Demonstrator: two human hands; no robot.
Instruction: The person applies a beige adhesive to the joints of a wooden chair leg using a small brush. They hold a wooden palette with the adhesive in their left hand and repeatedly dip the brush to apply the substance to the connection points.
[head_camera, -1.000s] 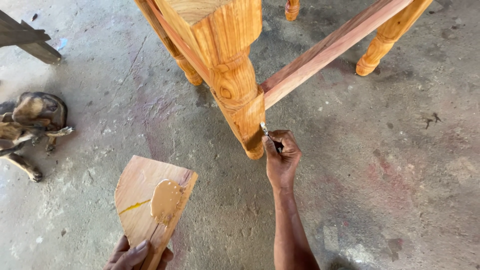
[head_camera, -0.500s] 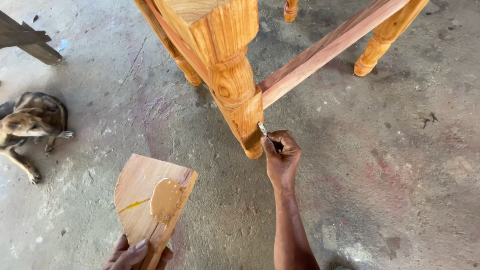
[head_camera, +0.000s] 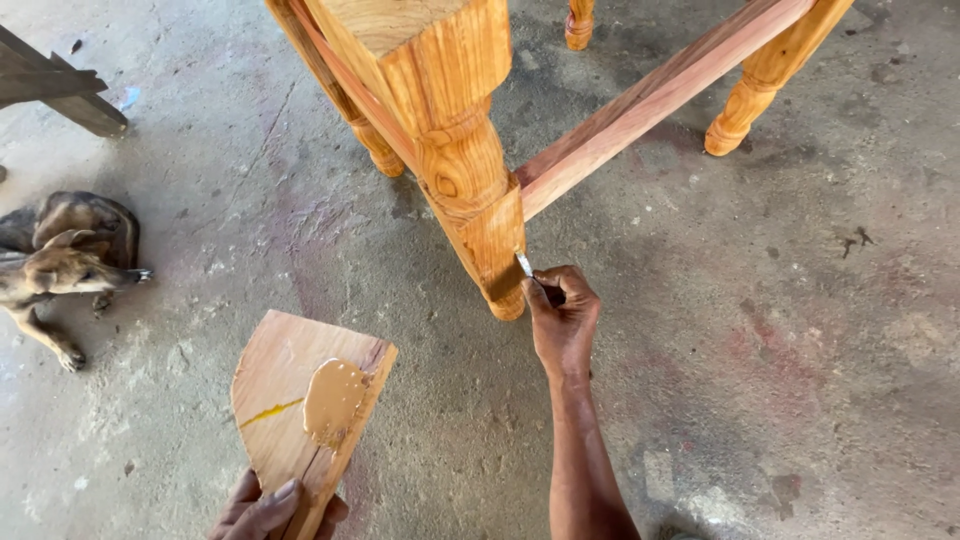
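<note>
A small metal blade is pinched in the right hand, the fingers closed tight around its short handle so that only the tip shows; that tip is laid against the lower block of the turned wooden leg, just below the joint where the reddish stretcher rail meets it, a placement that suits pressing material into the seam. A flat offcut of board is gripped at its bottom edge by the left hand, thumb over the face, and is held tilted up toward the work, seemingly as a palette, since a blob of tan paste sits on it beside a thin yellow streak. The board is kept near the leg but apart from it, within reach of the blade. Further out, other turned legs of the same frame are planted on the rough concrete floor. A dog is seen lying at the left edge, and dark timber juts in above it.
</note>
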